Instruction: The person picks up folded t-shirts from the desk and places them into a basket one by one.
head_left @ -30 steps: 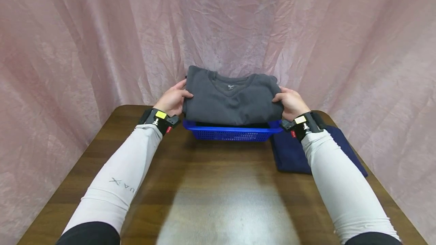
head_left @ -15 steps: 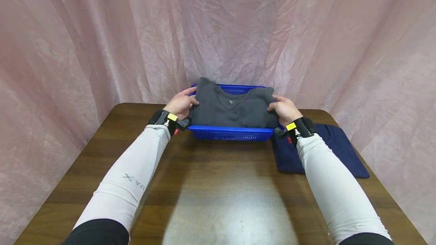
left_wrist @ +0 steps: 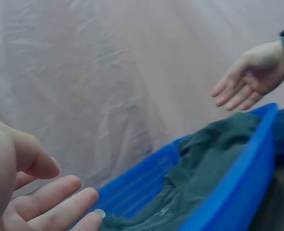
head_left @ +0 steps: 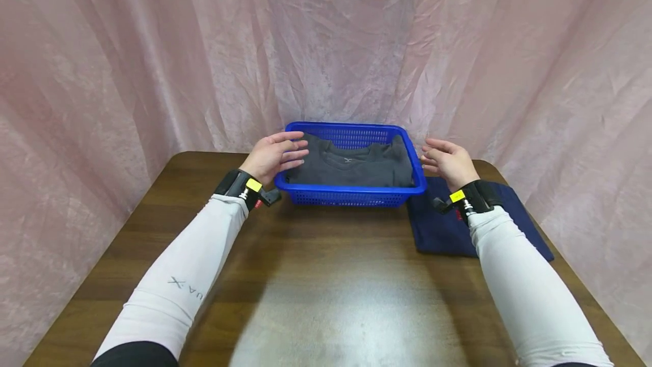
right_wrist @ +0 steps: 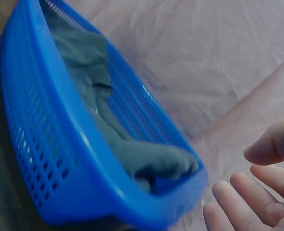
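A folded dark grey shirt (head_left: pixel 351 170) lies inside a blue plastic basket (head_left: pixel 351 190), its neckline toward the back and its right corner bunched up a little against the basket's side. My left hand (head_left: pixel 275 156) hovers over the basket's left rim, fingers extended and holding nothing. Off the basket's right side, my right hand (head_left: pixel 450 162) is held in the air with loose, spread fingers and an empty palm. In the right wrist view the shirt (right_wrist: pixel 86 53) sits below the basket's rim, and the fingers of the right hand (right_wrist: pixel 257 192) stand apart from it.
A folded navy garment (head_left: pixel 443 225) lies on the wooden table (head_left: pixel 326 276) to the right of the basket, partly under my right forearm. A pink curtain (head_left: pixel 346 38) hangs right behind the table's back edge.
Both hands have lowered the grey shirt from above the basket into it and let it go. My right hand has since drawn away to the right, and the fingers of both hands have opened.
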`<state>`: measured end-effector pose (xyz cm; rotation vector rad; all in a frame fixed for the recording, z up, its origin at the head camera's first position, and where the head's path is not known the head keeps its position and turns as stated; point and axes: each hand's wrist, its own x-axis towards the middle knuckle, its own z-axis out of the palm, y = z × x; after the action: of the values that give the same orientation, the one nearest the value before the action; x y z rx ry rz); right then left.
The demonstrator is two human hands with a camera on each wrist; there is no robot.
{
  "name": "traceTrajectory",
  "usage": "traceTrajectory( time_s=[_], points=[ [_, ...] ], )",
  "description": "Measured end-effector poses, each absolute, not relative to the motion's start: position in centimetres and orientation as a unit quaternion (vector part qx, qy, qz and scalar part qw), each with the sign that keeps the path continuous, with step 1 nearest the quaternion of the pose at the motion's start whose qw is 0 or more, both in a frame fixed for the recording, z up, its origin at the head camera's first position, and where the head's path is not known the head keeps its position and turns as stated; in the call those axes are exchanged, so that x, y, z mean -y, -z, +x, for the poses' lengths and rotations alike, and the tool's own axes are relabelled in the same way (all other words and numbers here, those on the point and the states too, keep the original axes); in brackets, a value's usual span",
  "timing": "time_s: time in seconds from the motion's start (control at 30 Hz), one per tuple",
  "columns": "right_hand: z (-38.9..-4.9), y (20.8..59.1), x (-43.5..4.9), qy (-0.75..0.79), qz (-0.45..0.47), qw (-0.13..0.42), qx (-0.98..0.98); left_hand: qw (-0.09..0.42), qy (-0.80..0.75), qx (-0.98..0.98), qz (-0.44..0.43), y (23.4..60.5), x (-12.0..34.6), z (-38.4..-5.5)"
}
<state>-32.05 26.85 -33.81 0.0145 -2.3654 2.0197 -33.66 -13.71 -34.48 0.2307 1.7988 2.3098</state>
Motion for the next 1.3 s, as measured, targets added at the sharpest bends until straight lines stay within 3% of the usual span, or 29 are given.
traceTrajectory(
  time_s=[0.47,0.73,0.93,1.1,1.3],
  points=[
    [-30.5,35.8,-31.7,-0.594,-0.034,0.037,0.803,0.097,-0.622,-0.729,0.268,34.0,5.6,-28.1],
    [-29.8,37.3,-33.9,-0.55,-0.034,0.04,0.834,0.06,-0.478,-0.791,0.377,35.2,1.5,-25.8],
    [-29.1,37.8,-36.0,-0.495,-0.02,0.039,0.868,0.058,-0.382,-0.813,0.435,36.7,-1.9,-24.5],
    [-28.5,38.7,-37.8,-0.38,-0.025,0.043,0.924,0.002,-0.228,-0.843,0.486,38.8,-4.9,-23.8],
    [-28.0,39.8,-39.9,-0.31,-0.047,0.045,0.949,-0.012,-0.136,-0.867,0.479,40.4,-7.6,-23.2]
  ],
)
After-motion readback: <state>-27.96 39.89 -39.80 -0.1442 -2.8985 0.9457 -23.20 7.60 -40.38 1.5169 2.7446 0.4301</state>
